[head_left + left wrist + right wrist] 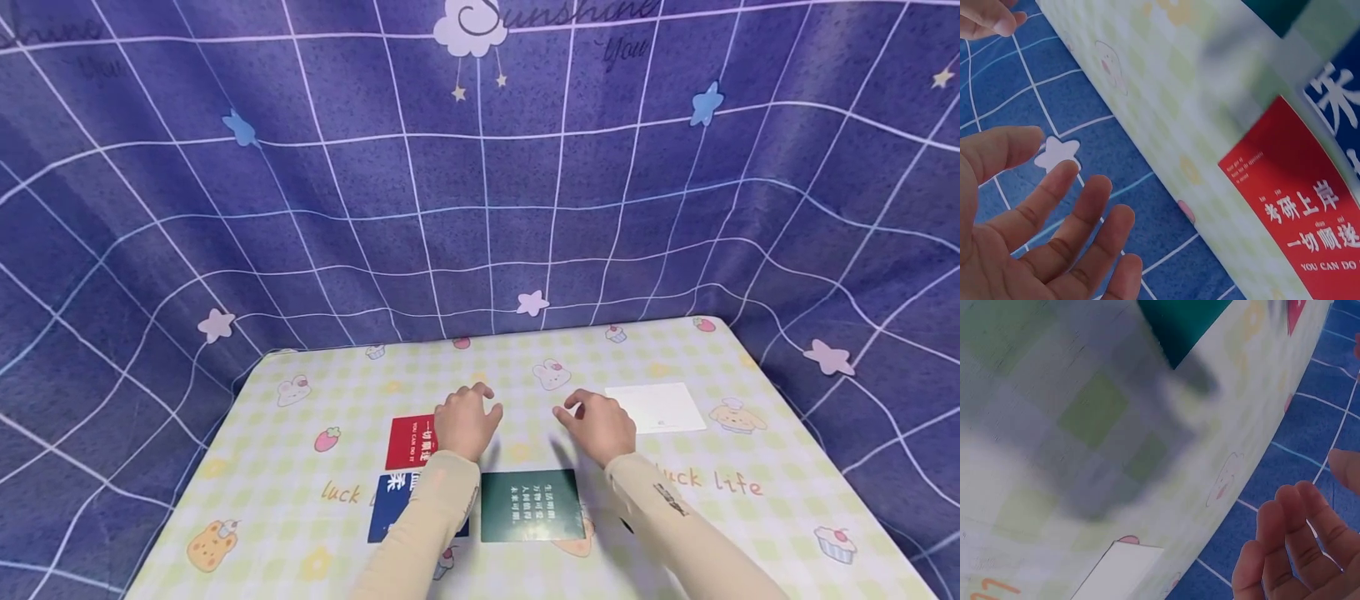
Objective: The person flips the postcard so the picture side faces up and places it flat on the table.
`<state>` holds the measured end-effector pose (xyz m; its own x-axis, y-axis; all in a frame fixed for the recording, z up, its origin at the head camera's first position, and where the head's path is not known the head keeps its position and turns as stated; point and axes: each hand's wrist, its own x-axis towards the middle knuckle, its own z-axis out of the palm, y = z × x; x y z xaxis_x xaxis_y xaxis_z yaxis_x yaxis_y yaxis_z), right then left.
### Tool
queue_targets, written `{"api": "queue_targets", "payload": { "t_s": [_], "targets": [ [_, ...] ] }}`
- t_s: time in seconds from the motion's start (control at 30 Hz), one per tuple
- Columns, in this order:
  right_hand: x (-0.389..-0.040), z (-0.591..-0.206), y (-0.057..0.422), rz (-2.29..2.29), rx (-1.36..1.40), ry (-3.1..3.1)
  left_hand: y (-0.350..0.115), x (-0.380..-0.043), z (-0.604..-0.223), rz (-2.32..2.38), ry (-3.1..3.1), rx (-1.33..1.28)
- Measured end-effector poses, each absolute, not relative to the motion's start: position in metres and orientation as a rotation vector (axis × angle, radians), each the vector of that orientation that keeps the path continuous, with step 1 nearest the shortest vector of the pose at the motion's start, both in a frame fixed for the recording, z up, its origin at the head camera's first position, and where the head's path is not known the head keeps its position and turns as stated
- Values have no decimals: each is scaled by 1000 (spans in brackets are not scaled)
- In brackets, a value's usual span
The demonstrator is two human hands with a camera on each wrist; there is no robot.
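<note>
My left hand [467, 422] hovers over the table with loosely bent fingers and nothing in its grasp. Below it lies a red card [407, 442] with white lettering, partly covered by the hand in the head view. A dark blue card [390, 508] sits nearer me, half hidden by my left sleeve. Between my forearms lies a dark green card [531, 507] with pale writing. My right hand [597, 423], fingers relaxed and holding nothing, is left of a white card [658, 408]. In the left wrist view the red card [1300, 212] shows most of its printed face.
A tablecloth [270, 467] with pale green checks and cartoon prints covers the table. Behind and at both sides hangs a blue curtain [480, 183] with white grid lines and stars. The table's far edge meets the curtain.
</note>
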<state>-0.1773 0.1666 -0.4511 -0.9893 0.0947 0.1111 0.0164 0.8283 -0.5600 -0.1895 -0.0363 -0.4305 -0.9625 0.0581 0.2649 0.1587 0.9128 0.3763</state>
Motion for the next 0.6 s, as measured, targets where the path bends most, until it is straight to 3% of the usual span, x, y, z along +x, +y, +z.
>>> {"api": "queue_targets", "payload": {
  "t_s": [0.6],
  "targets": [
    [-172, -448, 194, 887, -137, -2880, -8, -190, -439, -594, -2862, -198]
  ]
}}
